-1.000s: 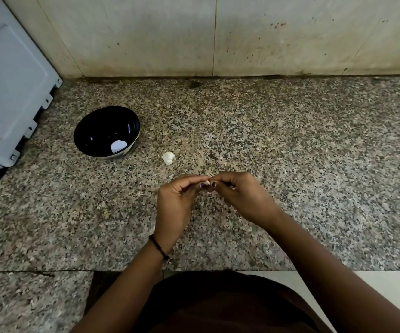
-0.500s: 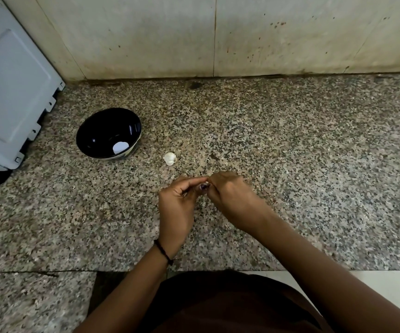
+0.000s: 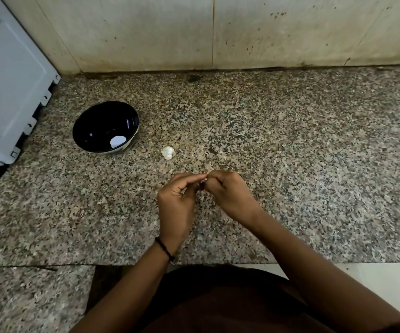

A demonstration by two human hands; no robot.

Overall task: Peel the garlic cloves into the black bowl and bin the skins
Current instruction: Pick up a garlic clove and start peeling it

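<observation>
**Both hands pinched together over the desk, one clove loose beside the bowl**

Nearest the camera a dark garment [image 3: 218,304] fills the bottom edge, and both forearms reach forward from it over the front lip of the speckled granite desk [image 3: 314,164]. A white surface [image 3: 386,284] shows below that lip on the right. A thin black band [image 3: 164,248] circles the left wrist.

The left hand [image 3: 177,200] and the right hand [image 3: 230,193] meet in the middle of the desk, held just above it. Each hand has its fingers curled in, with thumb and forefinger brought tip to tip against those of the other hand. Both pinch one small held piece [image 3: 204,177] at that meeting point. The fingertips cover it almost wholly, so I cannot tell whether it is clove or skin. A dark-painted nail shows just beneath it.

Just beyond the hands and slightly to the left, a loose clove [image 3: 168,153], whitish, lies on the desk, touching neither hand.

Further left stands the black bowl [image 3: 105,127], upright, with one white piece [image 3: 117,141] resting inside near its right wall. The bowl and the loose clove are near each other but apart.

A grey panel [image 3: 6,80] leans in at the far left. At the back the stained pale wall [image 3: 218,32] rises from the desk.
</observation>
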